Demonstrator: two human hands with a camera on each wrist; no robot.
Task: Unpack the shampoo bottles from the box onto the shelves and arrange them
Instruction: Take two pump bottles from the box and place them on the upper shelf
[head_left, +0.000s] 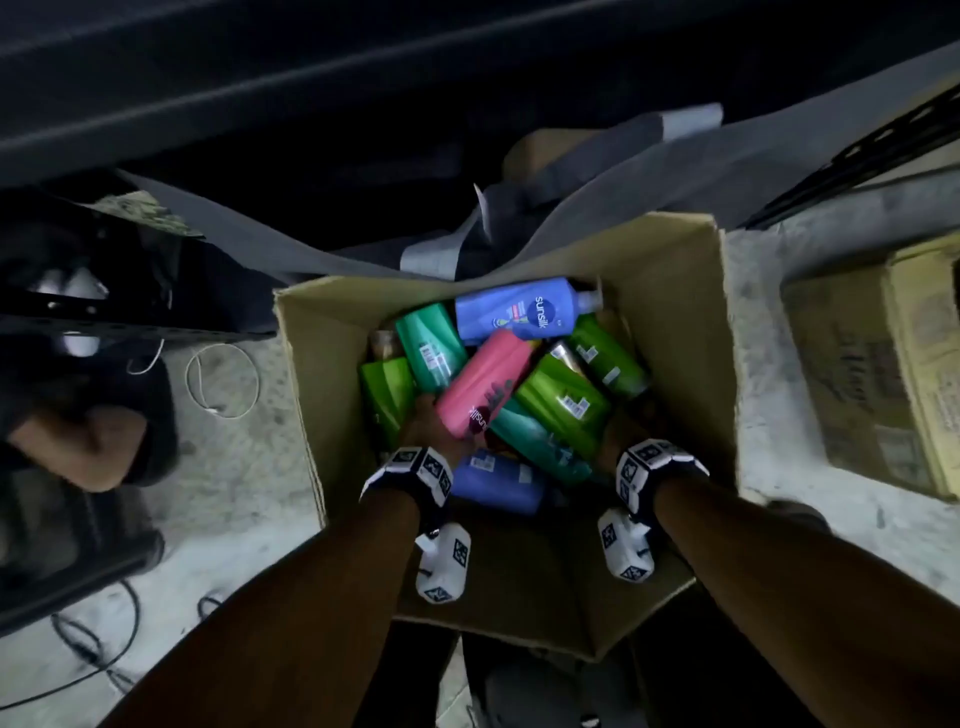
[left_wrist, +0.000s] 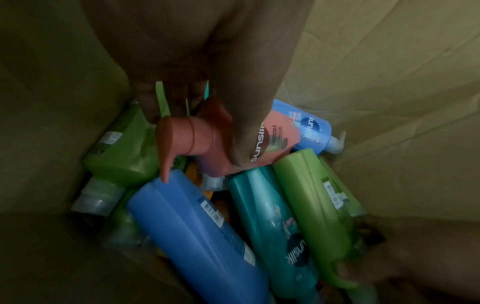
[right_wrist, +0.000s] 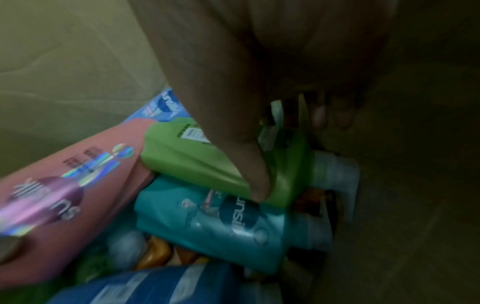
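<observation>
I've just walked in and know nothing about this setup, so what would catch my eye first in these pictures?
The open brown cardboard box on the floor, heaped with bright plastic shampoo bottles lying crisscross. On top lies a pink pump bottle, gripped near its neck by the left hand. Beside it the right hand grips a lime-green bottle, while a light blue bottle lies at the far end.
</observation>
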